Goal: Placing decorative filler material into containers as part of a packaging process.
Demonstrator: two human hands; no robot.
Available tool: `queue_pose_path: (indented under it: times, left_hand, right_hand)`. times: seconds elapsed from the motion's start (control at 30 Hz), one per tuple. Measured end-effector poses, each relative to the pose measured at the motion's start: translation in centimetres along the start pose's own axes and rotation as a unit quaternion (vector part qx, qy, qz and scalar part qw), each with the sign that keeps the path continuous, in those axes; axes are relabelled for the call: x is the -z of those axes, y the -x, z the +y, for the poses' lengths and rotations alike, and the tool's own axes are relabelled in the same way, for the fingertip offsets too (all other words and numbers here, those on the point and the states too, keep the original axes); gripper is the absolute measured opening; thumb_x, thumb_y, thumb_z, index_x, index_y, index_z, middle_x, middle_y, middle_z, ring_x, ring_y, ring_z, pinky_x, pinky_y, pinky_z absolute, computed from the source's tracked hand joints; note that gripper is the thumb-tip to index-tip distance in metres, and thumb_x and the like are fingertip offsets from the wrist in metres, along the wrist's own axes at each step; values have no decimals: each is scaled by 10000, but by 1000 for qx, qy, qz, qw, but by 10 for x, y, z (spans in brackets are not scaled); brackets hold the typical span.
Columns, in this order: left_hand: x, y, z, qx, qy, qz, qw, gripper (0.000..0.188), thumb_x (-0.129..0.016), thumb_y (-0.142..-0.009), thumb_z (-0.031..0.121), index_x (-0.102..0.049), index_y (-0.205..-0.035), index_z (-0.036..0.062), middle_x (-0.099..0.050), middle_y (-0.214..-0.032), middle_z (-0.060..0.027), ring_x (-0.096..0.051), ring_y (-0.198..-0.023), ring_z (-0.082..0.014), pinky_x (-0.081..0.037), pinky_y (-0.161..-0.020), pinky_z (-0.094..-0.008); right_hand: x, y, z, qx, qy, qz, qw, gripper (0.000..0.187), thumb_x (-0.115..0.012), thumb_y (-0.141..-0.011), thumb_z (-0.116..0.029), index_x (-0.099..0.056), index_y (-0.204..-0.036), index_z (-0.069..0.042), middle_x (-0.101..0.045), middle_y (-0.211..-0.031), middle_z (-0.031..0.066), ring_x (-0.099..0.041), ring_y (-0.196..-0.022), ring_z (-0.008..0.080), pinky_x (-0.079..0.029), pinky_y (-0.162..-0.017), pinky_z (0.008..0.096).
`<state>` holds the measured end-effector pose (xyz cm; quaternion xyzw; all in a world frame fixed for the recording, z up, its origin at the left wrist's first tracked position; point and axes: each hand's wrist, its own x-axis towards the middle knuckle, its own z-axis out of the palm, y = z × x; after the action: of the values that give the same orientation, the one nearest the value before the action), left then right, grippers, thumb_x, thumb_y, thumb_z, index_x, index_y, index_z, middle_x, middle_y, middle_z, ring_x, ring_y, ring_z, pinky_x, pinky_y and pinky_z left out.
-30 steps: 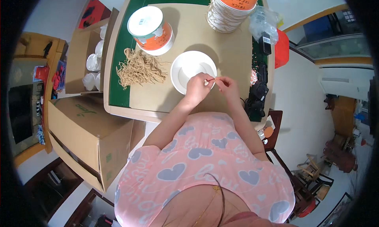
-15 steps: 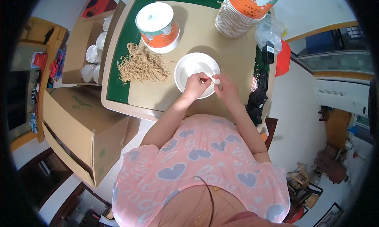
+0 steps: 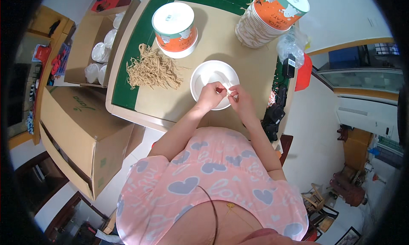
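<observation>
A white round paper tub point(image 3: 200, 76) stands with its open top up at the near middle of the table. Over its near right rim, my left hand point(image 3: 211, 96) and my right hand point(image 3: 241, 101) meet with fingertips pinched together. Between them shows a short pale bit of cord point(image 3: 229, 93), mostly hidden by the fingers. Left of the tub lies a loose heap of tan cords point(image 3: 153, 70). Behind that heap, an orange and green printed tub point(image 3: 174, 27) sits upside down on a white one.
A tall leaning stack of tubs point(image 3: 260, 27) with cords along its side stands at the back right. Clear plastic bags point(image 3: 290, 44) and black devices point(image 3: 275, 117) line the right edge. Left of the table are an open carton of wrapped white items point(image 3: 83, 61) and a large cardboard box point(image 3: 91, 134).
My right fingers have shifted slightly left and down, closer to my left fingertips. The whole view has moved a little; the tub stays in place under my hands.
</observation>
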<state>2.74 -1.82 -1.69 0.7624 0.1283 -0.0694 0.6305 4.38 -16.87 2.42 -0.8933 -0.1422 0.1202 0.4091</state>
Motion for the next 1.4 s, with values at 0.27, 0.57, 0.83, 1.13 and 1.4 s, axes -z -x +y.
queue_pose_path:
  times: [0.27,0.57,0.83,1.13,1.4]
  left_hand:
    - [0,-1,1,2,15,1,1000,142,-624,-774,122,-649,-841,-1,-671,-778,-136,-660,-747,-222,-507,-708,-318]
    - [4,4,14,-48,-37,-81,995,154,-633,-792,71,-667,-930,11,-671,-790,-77,-604,-684,-120,-493,-655,-274]
    - [11,10,22,-49,-84,-44,994,125,-647,-771,56,-669,-884,6,-674,-799,-93,-618,-692,-156,-500,-663,-277]
    - [10,6,6,0,18,-61,998,124,-634,-822,80,-651,-922,9,-652,-771,-79,-574,-647,-122,-470,-608,-252]
    - [-3,9,18,-171,-183,83,965,86,-605,-817,109,-595,-820,24,-609,-746,-168,-598,-662,-323,-469,-592,-383]
  right_hand:
    - [2,1,-4,-7,-7,16,1000,224,-651,-774,-67,-550,-974,-79,-618,-767,80,-593,-608,235,-471,-571,352]
    - [0,5,-5,-32,-7,16,999,207,-635,-801,-94,-531,-980,-93,-624,-776,78,-615,-659,256,-473,-582,369]
    - [0,7,2,12,15,15,1000,143,-633,-805,-128,-557,-920,-92,-613,-767,96,-618,-704,275,-473,-607,370]
    - [-5,10,5,29,-35,53,998,87,-623,-808,-155,-585,-842,-84,-594,-750,114,-590,-658,289,-458,-587,373]
    - [-11,8,12,76,27,69,994,86,-607,-809,-167,-566,-806,-91,-582,-746,101,-578,-656,306,-448,-568,389]
